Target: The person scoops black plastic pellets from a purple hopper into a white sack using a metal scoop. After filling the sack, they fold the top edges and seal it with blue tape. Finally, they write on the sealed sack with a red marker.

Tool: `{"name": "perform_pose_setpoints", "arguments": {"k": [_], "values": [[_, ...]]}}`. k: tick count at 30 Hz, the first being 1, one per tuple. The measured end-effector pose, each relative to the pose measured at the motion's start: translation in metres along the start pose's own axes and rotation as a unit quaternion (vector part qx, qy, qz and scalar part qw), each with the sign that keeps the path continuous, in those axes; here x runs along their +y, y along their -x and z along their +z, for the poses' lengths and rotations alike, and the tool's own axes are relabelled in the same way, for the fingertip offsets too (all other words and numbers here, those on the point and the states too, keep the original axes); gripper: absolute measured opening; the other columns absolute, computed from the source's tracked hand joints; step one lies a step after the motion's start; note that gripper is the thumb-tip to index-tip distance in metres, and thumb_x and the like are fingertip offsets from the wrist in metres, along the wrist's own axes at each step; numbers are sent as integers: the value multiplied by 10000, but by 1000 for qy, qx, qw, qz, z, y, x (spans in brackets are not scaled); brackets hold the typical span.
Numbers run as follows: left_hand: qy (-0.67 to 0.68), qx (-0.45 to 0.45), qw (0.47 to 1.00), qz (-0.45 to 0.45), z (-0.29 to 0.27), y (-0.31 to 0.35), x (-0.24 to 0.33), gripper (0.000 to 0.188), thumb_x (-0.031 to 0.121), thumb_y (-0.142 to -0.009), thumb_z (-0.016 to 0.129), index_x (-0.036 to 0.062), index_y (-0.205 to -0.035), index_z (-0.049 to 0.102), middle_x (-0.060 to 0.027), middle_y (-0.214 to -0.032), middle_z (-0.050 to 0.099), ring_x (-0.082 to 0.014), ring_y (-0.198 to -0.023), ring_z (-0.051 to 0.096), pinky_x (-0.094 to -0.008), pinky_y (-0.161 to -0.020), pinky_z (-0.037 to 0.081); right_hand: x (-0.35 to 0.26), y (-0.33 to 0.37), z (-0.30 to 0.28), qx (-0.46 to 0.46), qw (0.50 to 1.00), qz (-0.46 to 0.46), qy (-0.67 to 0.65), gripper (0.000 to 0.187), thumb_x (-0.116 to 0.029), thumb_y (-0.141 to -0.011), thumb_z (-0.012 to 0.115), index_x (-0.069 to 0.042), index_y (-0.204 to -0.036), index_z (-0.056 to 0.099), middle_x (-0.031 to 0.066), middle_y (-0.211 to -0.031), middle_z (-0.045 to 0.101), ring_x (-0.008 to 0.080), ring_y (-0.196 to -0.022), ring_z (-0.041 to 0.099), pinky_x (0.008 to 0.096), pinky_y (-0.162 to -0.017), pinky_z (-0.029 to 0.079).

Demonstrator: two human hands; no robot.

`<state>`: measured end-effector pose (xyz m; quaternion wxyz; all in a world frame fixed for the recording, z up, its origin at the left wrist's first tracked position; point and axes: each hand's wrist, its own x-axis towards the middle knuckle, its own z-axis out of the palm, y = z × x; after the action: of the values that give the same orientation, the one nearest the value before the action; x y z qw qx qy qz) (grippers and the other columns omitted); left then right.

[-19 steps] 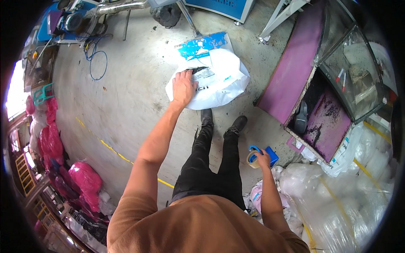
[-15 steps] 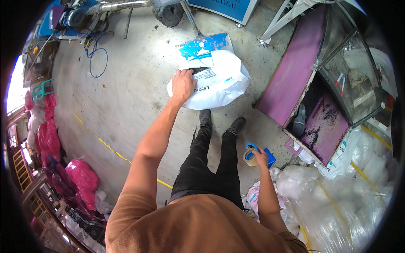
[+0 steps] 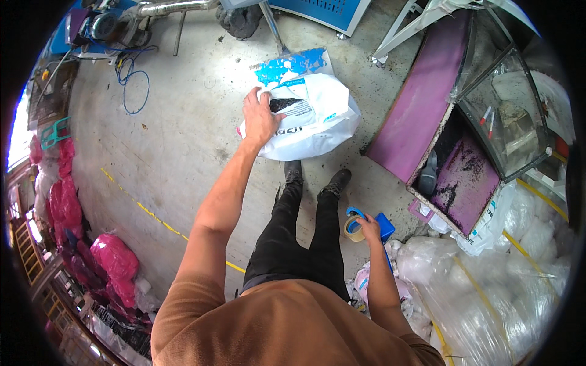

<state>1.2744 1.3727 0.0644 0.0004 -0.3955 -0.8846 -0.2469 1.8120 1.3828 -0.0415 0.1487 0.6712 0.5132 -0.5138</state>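
A bulky white plastic sack sits in front of my feet on a base with flaking blue paint. Dark material shows through an opening in its upper face. My left hand lies on the sack's left side beside that opening, fingers and thumb spread apart. Down at my right side, my right hand is closed on a blue tape dispenser carrying a tan roll of tape. A blue flat-sided object shows just beyond this hand; whether it lies apart from the hand I cannot tell.
A purple metal chute and an open bin with a grey scoop-like thing stand at right. Clear plastic bundles fill the lower right. Pink bags lie at left. A blue cable loop and machine legs are at the back.
My left hand has shifted slightly left and up on the sack, and its fingers have spread from a more bunched pose. The right hand still holds the tape dispenser.
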Motion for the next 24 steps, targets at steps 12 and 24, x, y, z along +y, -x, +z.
{"name": "perform_pose_setpoints", "arguments": {"k": [12, 24], "values": [[45, -100, 994, 24, -16, 14, -36, 410, 144, -804, 781, -7, -1173, 687, -181, -1144, 689, -355, -1106, 607, -425, -964, 495, -106, 55, -10, -96, 901, 70, -417, 467, -172, -905, 697, -9, -1329, 590, 115, -1206, 653, 188, -929, 624, 346, -822, 539], [495, -412, 661, -385, -63, 41, 35, 304, 354, -950, 727, 66, -854, 718, -32, -848, 704, -155, -750, 654, -301, -717, 530, -286, 119, 14, -251, 764, 54, -592, 296, -212, -974, 606, -26, -1202, 636, 92, -1142, 714, 183, -942, 704, 336, -844, 583]]}}
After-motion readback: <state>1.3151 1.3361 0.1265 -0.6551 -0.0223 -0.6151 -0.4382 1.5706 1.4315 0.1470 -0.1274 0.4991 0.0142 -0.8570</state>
